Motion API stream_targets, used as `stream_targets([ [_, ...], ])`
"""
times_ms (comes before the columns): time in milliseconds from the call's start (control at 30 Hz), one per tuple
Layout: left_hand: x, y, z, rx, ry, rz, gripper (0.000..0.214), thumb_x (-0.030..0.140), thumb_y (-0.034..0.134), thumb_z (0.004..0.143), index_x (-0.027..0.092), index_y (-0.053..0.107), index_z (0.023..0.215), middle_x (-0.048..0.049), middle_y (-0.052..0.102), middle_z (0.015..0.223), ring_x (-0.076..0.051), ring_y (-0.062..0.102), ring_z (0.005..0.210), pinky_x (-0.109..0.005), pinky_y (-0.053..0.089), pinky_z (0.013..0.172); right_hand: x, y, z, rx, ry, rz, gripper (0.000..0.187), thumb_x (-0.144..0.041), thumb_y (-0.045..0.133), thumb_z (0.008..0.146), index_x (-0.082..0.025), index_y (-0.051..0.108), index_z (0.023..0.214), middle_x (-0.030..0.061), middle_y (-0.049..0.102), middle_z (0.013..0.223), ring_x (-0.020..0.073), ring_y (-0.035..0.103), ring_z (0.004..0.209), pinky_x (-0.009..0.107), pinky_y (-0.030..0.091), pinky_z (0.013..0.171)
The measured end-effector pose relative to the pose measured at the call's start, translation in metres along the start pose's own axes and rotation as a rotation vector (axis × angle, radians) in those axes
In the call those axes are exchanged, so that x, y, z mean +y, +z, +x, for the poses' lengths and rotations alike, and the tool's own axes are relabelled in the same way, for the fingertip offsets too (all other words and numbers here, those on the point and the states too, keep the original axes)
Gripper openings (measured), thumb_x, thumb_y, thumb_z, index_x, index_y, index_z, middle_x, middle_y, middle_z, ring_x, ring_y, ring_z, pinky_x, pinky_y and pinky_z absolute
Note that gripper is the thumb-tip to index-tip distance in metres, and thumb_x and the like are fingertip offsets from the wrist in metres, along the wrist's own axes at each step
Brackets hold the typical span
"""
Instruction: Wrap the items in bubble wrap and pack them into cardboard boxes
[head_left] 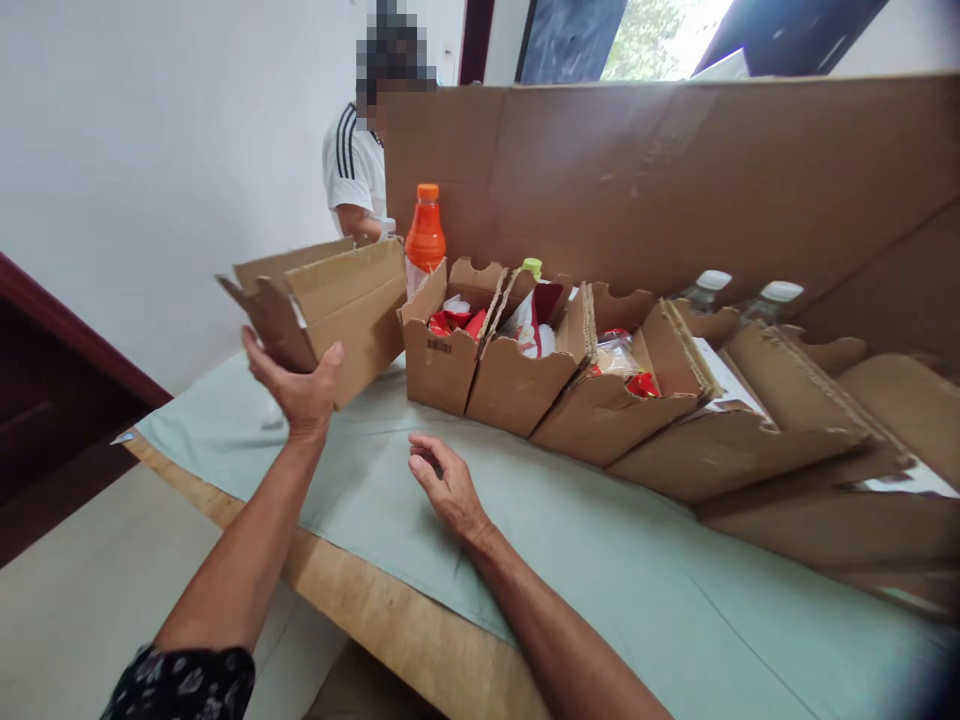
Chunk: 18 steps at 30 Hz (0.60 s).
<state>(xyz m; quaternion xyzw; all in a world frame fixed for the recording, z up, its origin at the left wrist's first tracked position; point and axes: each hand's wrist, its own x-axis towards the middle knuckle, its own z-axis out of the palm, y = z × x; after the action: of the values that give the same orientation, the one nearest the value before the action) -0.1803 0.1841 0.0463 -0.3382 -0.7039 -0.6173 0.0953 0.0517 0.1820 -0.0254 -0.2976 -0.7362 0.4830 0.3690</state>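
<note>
My left hand (298,388) grips the near lower end of an open-topped cardboard box (352,310), thumb on its right side and fingers at its left. The box is tilted at the left end of the row; its inside is mostly hidden. Lower and to the right, my right hand (447,487) hovers over or rests on the green cloth (360,470), its fingers loosely curled and apart, holding nothing. Nearest to it stands a cardboard bin (442,370) with red packets (459,322) in it. An orange bottle (426,235) rises behind that bin.
More cardboard bins (525,385) with packets run to the right. Clear bottles with white caps (780,292) stand behind them. A tall cardboard panel (600,180) backs the row. Beyond it is a person in a white shirt (364,165). The wooden table edge (337,580) is close to me.
</note>
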Motion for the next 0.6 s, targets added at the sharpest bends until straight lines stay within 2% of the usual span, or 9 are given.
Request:
stream_targets([
  [67, -0.002, 0.026, -0.007, -0.022, -0.042, 0.058, 0.124, 0.039, 0.086, 0.07, 0.008, 0.009, 0.161, -0.0288, 0.026, 0.166, -0.042, 0.024, 0.158, -0.055, 0.018, 0.131, 0.0, 0.0, 0.0, -0.007, 0.002, 0.0, 0.036, -0.045, 0.059, 0.095, -0.02, 0.069, 0.119, 0.0122, 0.075, 0.121, 0.0248, 0.073, 0.106, 0.036, 0.059, 0.087],
  [133, -0.006, 0.041, -0.023, -0.121, -0.058, 0.063, 0.124, 0.036, 0.088, 0.065, 0.006, 0.016, 0.161, -0.0298, 0.03, 0.164, -0.043, 0.026, 0.157, -0.055, 0.017, 0.131, -0.001, 0.0, 0.0, -0.013, 0.002, -0.001, 0.034, -0.044, 0.06, 0.095, -0.02, 0.07, 0.117, 0.0108, 0.076, 0.118, 0.0242, 0.072, 0.104, 0.035, 0.059, 0.085],
  [200, -0.012, 0.046, -0.038, -0.212, -0.04, 0.046, 0.123, 0.032, 0.086, 0.066, 0.009, 0.014, 0.162, -0.0281, 0.029, 0.166, -0.041, 0.026, 0.157, -0.054, 0.018, 0.131, -0.001, 0.0, 0.0, -0.016, 0.002, -0.003, 0.031, -0.042, 0.06, 0.095, -0.021, 0.071, 0.115, 0.0093, 0.077, 0.115, 0.0234, 0.072, 0.104, 0.035, 0.059, 0.086],
  [300, -0.023, 0.044, -0.049, -0.254, -0.004, 0.034, 0.123, 0.032, 0.085, 0.068, 0.012, 0.011, 0.164, -0.0266, 0.025, 0.168, -0.04, 0.024, 0.159, -0.053, 0.018, 0.132, -0.001, 0.001, 0.0, -0.015, 0.004, -0.009, 0.027, -0.04, 0.062, 0.094, -0.022, 0.072, 0.112, 0.008, 0.077, 0.114, 0.0221, 0.072, 0.102, 0.034, 0.058, 0.087],
  [500, -0.032, 0.055, -0.036, -0.283, 0.02, 0.012, 0.124, 0.038, 0.087, 0.071, 0.013, 0.01, 0.166, -0.0262, 0.025, 0.17, -0.038, 0.024, 0.16, -0.053, 0.017, 0.132, 0.003, 0.005, 0.001, -0.008, 0.003, -0.041, 0.021, -0.03, 0.066, 0.087, -0.023, 0.074, 0.105, 0.0068, 0.079, 0.111, 0.0213, 0.071, 0.098, 0.037, 0.058, 0.092],
  [600, -0.033, 0.065, -0.035, -0.323, -0.004, -0.038, 0.12, 0.037, 0.083, 0.075, 0.013, 0.008, 0.166, -0.0257, 0.018, 0.174, -0.037, 0.017, 0.163, -0.053, 0.014, 0.133, 0.004, 0.006, 0.001, -0.002, 0.004, -0.061, 0.021, -0.028, 0.066, 0.086, -0.023, 0.075, 0.105, 0.0068, 0.079, 0.112, 0.0215, 0.072, 0.098, 0.037, 0.058, 0.092],
])
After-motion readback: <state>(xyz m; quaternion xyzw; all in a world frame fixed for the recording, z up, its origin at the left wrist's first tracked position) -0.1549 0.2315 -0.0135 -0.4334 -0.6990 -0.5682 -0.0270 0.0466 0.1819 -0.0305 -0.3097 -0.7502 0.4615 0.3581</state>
